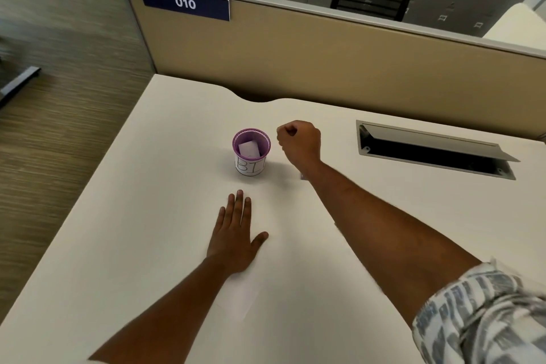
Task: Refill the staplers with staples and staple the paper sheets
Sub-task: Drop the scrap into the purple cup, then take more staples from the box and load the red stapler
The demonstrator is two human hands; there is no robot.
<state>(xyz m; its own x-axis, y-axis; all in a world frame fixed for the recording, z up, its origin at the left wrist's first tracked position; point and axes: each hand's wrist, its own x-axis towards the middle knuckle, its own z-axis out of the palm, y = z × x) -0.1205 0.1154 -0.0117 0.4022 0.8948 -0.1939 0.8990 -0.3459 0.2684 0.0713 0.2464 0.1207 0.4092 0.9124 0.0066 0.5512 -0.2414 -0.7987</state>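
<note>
Only 2 hands [236, 233], 1 cup [251, 154].

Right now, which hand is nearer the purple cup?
Right. The right hand, fisted, sits just beside the cup, on its right. The left hand lies flat on the desk, nearer the person.

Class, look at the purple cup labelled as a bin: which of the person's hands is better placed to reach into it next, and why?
Probably the right hand: it hovers fisted just beside the purple cup, near rim height. The left hand lies flat on the desk, nearer the person.
</note>
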